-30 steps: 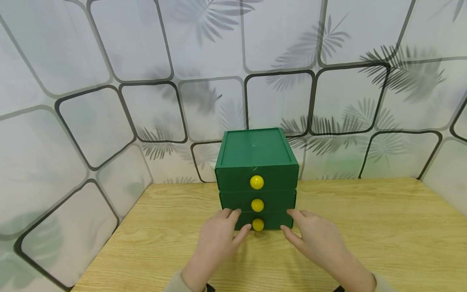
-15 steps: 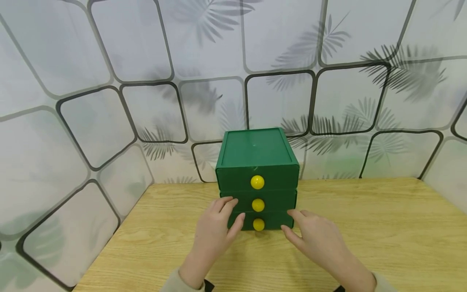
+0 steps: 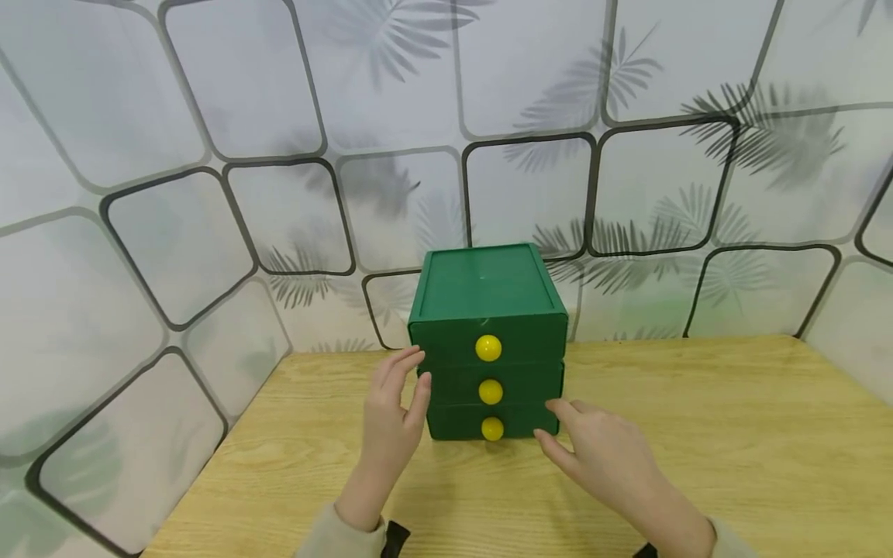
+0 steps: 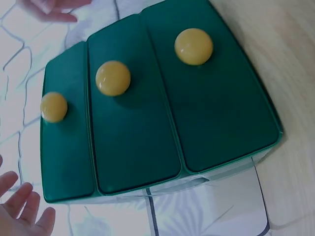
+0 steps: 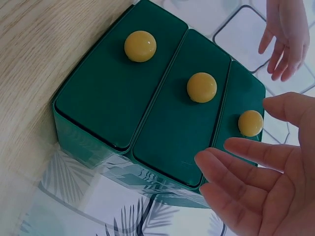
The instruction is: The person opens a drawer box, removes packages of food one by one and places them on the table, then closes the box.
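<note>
A green three-drawer box (image 3: pixel 488 283) stands on the wooden table, its drawers all closed. Each drawer front carries a round yellow knob (image 3: pixel 488 348). My left hand (image 3: pixel 392 418) is raised at the box's left front edge, fingers loosely extended and holding nothing. Low at the right side of the front is my right hand (image 3: pixel 605 449), thumb and fingers apart, with nothing in its grasp. In the right wrist view, the right hand's fingers (image 5: pixel 236 182) spread before the drawer fronts; whether they touch them I cannot tell.
The wooden table (image 3: pixel 698 434) runs beneath the box. A pale wall (image 3: pixel 530 194) with dark rounded outlines and leaf prints rises behind and on the left. Clear side panels of the box show in the right wrist view.
My left hand has moved up and to the left, away from the lowest drawer toward the box's upper left edge. The right hand has hardly moved. The drawers look unchanged.
</note>
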Tool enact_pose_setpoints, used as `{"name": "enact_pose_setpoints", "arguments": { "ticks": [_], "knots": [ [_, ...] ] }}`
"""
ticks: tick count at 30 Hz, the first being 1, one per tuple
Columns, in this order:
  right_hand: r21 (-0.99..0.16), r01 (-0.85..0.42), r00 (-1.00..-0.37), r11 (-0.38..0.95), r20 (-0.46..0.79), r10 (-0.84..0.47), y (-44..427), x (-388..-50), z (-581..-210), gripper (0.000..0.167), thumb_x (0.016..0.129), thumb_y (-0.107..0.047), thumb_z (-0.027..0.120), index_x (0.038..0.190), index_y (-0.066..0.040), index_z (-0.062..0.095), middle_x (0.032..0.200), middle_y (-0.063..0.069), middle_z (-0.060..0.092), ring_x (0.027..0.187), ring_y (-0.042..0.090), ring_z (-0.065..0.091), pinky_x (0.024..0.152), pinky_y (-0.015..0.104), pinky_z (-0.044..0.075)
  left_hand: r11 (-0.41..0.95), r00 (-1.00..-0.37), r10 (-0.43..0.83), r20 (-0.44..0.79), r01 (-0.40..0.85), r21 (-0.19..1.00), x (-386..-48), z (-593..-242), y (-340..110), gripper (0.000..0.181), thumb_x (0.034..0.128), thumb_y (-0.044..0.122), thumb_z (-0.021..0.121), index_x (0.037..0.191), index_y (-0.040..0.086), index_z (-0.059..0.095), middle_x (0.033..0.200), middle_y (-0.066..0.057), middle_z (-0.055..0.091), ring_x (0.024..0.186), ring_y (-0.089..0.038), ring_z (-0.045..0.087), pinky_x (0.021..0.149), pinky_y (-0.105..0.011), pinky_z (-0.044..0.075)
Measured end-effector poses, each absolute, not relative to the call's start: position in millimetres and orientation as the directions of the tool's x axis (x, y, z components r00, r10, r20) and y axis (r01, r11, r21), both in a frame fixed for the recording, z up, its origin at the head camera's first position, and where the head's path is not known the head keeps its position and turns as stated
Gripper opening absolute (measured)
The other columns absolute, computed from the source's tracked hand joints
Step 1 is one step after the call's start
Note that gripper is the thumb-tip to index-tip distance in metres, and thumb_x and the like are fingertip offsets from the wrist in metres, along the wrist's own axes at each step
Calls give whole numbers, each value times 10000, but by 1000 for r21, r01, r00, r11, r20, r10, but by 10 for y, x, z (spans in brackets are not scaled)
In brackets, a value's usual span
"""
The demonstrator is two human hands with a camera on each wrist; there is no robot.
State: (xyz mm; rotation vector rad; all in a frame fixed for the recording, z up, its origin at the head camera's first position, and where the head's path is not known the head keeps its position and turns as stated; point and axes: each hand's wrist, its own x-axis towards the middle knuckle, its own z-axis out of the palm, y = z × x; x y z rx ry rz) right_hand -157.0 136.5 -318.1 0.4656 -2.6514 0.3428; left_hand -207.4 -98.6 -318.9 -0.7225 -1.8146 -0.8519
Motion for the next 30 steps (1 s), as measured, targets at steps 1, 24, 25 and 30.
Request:
{"name": "enact_pose_setpoints", "arguments": {
  "ticks": [1, 24, 25, 30],
  "knots": [
    [-162, -372, -853, 914, 449, -268, 1369, -1571, -3177, 308, 785, -325, 650, 990, -97, 626, 845, 36, 651, 471, 60, 499, 371, 196, 351, 559, -357, 80, 931, 789, 255, -2095, -3177, -994, 274, 925, 168, 487, 1023, -64, 595, 1056, -167, 565, 976, -285, 532, 762, -412, 465],
    [-189, -344, -871, 920, 430, -238, 1380, -1582, -3182, 415, 794, -340, 640, 1123, -95, 576, 846, 71, 654, 358, 17, 333, 322, 203, 274, 204, -626, -162, 763, 735, 646, -2520, -3045, -1027, 250, 930, 60, 447, 1129, -41, 559, 1158, -158, 518, 1120, -233, 446, 872, -253, 400],
    [-191, -344, -871, 920, 430, -236, 1380, -1583, -3185, 417, 794, -339, 640, 1127, -97, 575, 837, 68, 652, 356, 18, 325, 320, 204, 270, 194, -630, -162, 760, 735, 650, -2536, -3042, -1020, 251, 930, 60, 446, 1131, -40, 558, 1161, -158, 517, 1124, -231, 445, 889, -274, 394],
    [-196, -346, -870, 918, 433, -235, 1379, -1587, -3190, 420, 796, -337, 639, 1131, -93, 573, 879, 90, 655, 347, 15, 317, 323, 201, 275, 169, -643, -151, 751, 732, 660, -2598, -3037, -1006, 263, 940, 74, 427, 1141, -44, 549, 1185, -161, 502, 1130, -232, 440, 920, -358, 368]
  ]
}}
